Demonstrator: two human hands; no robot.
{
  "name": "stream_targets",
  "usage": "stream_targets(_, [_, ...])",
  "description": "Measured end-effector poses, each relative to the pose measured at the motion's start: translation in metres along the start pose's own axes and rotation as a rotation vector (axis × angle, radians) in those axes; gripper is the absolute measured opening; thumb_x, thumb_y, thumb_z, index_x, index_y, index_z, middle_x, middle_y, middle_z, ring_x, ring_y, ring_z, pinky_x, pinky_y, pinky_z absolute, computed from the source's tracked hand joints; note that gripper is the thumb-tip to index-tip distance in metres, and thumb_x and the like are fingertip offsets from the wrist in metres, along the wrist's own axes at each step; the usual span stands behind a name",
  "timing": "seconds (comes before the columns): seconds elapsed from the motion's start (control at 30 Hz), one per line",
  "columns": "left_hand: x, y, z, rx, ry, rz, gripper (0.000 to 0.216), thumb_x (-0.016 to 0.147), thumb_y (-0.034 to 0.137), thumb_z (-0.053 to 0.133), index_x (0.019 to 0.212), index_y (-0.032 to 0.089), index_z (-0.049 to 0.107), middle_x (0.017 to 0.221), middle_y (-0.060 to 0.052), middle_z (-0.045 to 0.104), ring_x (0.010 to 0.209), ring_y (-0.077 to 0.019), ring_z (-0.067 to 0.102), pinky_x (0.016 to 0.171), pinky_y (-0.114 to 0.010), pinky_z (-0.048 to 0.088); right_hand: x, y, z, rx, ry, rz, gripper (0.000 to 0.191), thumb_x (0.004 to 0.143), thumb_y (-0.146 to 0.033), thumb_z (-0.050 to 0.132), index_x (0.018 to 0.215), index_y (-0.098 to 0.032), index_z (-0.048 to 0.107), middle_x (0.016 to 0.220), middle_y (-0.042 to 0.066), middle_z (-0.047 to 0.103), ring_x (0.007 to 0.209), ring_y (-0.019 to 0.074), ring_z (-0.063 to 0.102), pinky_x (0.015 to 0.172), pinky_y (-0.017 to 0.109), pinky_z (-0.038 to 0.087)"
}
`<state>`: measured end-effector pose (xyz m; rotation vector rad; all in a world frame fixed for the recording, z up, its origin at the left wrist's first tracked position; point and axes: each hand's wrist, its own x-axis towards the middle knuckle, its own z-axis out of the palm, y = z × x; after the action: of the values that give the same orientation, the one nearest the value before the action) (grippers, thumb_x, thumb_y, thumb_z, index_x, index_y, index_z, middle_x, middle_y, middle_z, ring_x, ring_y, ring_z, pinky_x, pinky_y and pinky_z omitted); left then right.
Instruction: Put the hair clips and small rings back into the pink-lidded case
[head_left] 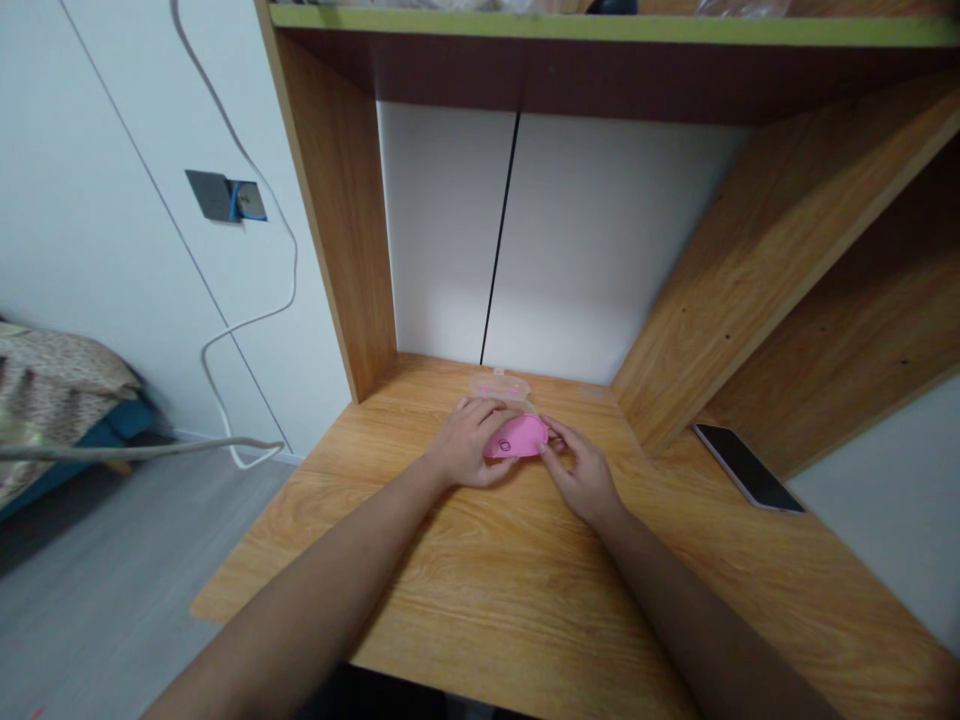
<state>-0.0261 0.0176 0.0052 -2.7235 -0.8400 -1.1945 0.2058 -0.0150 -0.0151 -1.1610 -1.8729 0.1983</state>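
Note:
Between my two hands is a flat pink piece with a rounded edge and a small dark ring-shaped mark near its lower left. My left hand grips its left side, fingers over the top and thumb along the lower edge. At the right end, my right hand pinches the edge between thumb and fingers. Just behind it on the desk lies a clear plastic container with small pink bits in it; my left fingers and the pink piece partly cover its near part.
The wooden desk spreads beneath my forearms. A phone lies at the right by a wooden panel. Overhead runs a shelf with a green edge. A white cable hangs down the left wall past an uncovered socket box.

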Motion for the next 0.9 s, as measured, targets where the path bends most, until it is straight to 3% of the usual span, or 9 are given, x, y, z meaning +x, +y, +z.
stream_targets(0.3, [0.000,-0.005,0.000,-0.040,-0.081,0.067,0.065,0.079,0.048,0.062,0.136,0.019,0.050,0.129,-0.015,0.058,0.124,-0.0314,0.052,0.103,-0.046,0.041,-0.002,0.009,0.007,0.131,-0.110,0.199,0.041,0.089,-0.040,0.061,0.122,-0.017,0.067,0.074,0.002,0.071,0.063,0.0170,0.063,0.061,0.029,0.052])
stream_targets(0.57, [-0.002,-0.015,-0.002,-0.076,-0.032,0.054,0.065,0.081,0.057,0.057,0.132,0.017,0.055,0.125,-0.016,0.060,0.118,-0.0327,0.054,0.095,-0.046,0.042,0.000,-0.007,0.015,0.401,-0.209,0.494,0.034,0.080,-0.044,0.071,0.101,-0.017,0.065,0.069,0.003,0.074,0.069,0.0211,0.072,0.068,0.030,0.053])
stream_targets(0.67, [-0.004,-0.016,-0.003,-0.103,0.069,0.033,0.067,0.083,0.066,0.049,0.125,0.016,0.060,0.119,-0.016,0.062,0.111,-0.0321,0.057,0.091,-0.046,0.043,0.001,-0.011,0.016,0.452,-0.198,0.530,0.035,0.076,-0.048,0.074,0.091,-0.019,0.062,0.068,0.003,0.074,0.067,0.0209,0.072,0.068,0.029,0.052])
stream_targets(0.77, [-0.008,-0.019,-0.002,-0.143,0.250,-0.023,0.076,0.084,0.077,0.032,0.116,0.016,0.064,0.110,-0.015,0.064,0.104,-0.0306,0.059,0.089,-0.047,0.044,0.002,-0.013,0.015,0.483,-0.213,0.517,0.035,0.076,-0.048,0.075,0.089,-0.019,0.061,0.069,0.004,0.075,0.067,0.0204,0.071,0.068,0.029,0.052])
stream_targets(0.9, [-0.012,-0.032,0.004,-0.149,0.555,-0.276,0.078,0.091,0.073,0.011,0.102,0.019,0.065,0.098,-0.012,0.064,0.089,-0.0256,0.060,0.083,-0.044,0.046,0.000,-0.017,0.017,0.465,-0.216,0.518,0.031,0.077,-0.047,0.073,0.086,-0.020,0.059,0.068,0.003,0.074,0.068,0.0206,0.071,0.067,0.029,0.051])
